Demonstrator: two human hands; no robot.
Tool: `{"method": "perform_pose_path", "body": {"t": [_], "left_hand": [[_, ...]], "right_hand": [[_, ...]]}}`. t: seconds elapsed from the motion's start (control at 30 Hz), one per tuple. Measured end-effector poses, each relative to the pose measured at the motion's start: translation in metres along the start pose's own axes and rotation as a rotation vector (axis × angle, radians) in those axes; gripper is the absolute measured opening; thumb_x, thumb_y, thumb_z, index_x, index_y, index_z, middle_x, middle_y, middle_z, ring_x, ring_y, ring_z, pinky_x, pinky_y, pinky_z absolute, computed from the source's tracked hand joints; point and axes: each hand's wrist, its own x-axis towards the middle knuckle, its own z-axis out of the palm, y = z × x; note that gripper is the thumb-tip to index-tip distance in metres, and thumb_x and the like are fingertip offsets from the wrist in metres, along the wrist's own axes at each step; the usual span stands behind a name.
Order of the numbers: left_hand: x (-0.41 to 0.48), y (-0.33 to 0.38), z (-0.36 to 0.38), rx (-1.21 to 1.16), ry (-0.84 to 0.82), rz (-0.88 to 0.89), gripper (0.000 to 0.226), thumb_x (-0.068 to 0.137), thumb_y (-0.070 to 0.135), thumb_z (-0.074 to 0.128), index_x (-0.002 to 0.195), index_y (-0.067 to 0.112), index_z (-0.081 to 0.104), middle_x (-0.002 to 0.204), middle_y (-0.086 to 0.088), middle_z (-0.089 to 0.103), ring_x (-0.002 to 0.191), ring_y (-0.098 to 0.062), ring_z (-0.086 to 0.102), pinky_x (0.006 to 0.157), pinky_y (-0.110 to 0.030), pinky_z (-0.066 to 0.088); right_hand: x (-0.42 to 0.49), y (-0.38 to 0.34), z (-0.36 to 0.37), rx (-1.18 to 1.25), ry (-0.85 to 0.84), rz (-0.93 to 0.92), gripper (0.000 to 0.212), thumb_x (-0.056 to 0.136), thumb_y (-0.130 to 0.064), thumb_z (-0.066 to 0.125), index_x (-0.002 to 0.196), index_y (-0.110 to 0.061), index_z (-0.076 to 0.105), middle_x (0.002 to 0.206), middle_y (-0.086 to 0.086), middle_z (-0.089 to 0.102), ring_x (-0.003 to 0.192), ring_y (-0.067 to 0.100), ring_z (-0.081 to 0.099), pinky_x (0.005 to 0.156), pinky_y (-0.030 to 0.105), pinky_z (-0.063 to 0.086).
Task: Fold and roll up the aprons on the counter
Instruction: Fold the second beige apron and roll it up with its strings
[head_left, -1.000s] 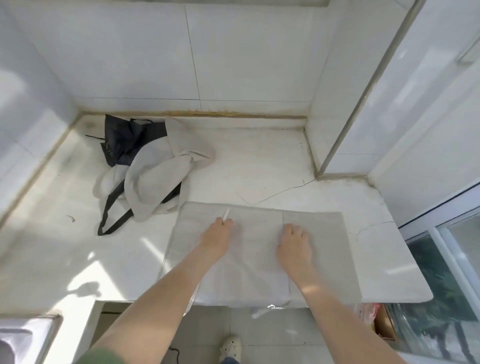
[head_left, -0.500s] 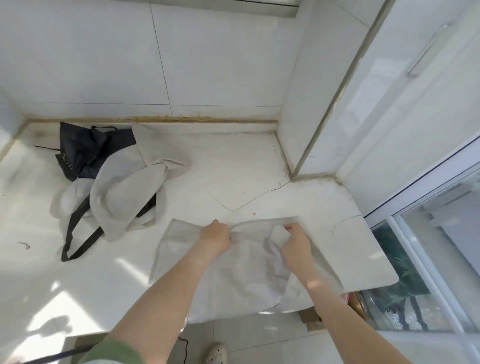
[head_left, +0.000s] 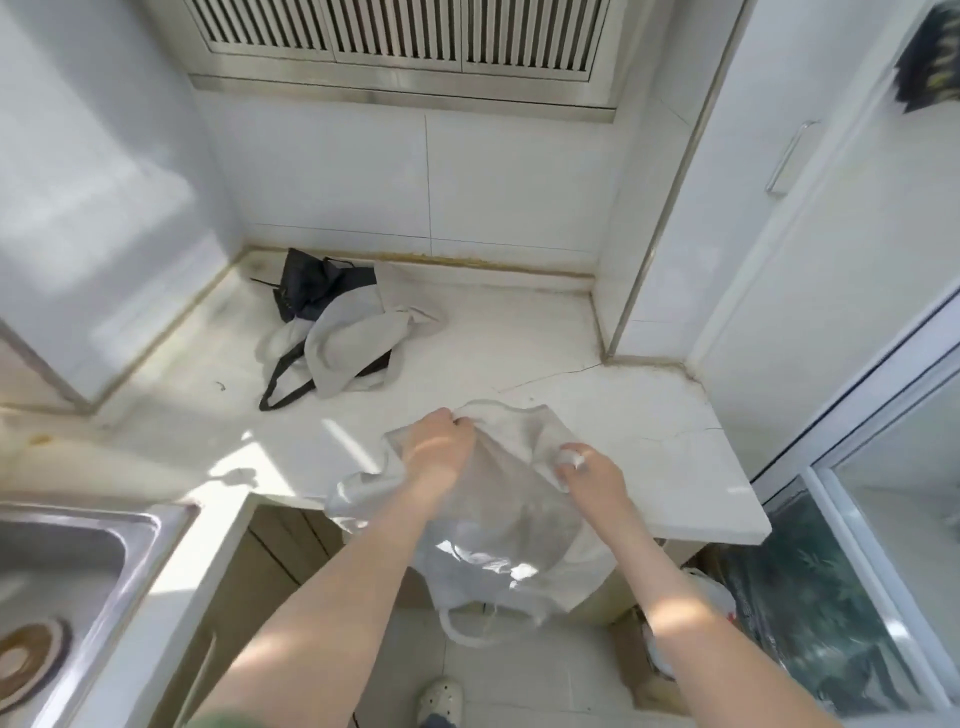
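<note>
Loosely bunched: thin pale grey cloth apron (head_left: 511, 525) held in both hands

Head view: the soft, creased fabric lies crumpled at the front edge of the white, crack-veined stone counter (head_left: 649, 415). Its lower half and a thin strap loop hang over the edge toward the tiled floor. The left hand (head_left: 439, 449) is clenched on the gathered top hem, knuckles up. The right hand (head_left: 592, 475) pinches a fold at the cloth's right side, fingers curled. Farther back, near the wall, sits a rumpled heap of grey and dark navy aprons (head_left: 348, 332) with black straps. A brushed steel sink (head_left: 78, 551) lies at lower left.
</note>
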Motion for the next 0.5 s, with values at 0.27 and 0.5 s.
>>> {"method": "perform_pose_path", "body": {"t": [0.27,0.5], "left_hand": [[-0.102,-0.056,-0.039,-0.214,0.319,-0.054,0.018,0.096,0.022,0.035,0.084,0.013,0.045,0.075,-0.003,0.050,0.073,-0.024,0.051,0.062,-0.034,0.034],[-0.141,-0.075,-0.078,-0.096,0.571,0.014,0.021,0.100,0.015,0.037,0.117,0.007,0.047,0.116,-0.008,0.046,0.081,-0.028,0.051,0.066,-0.036,0.038]], "right_hand": [[-0.090,-0.027,0.012,0.295,-0.095,-0.131,0.033,0.095,-0.026,0.052,0.075,-0.001,0.047,0.069,0.007,0.042,0.068,0.020,0.041,0.059,0.032,0.029],[-0.093,-0.008,-0.031,0.346,0.196,-0.015,0.040,0.091,-0.035,0.055,0.072,0.001,0.054,0.075,0.017,0.059,0.079,0.036,0.056,0.075,0.042,0.043]]}}
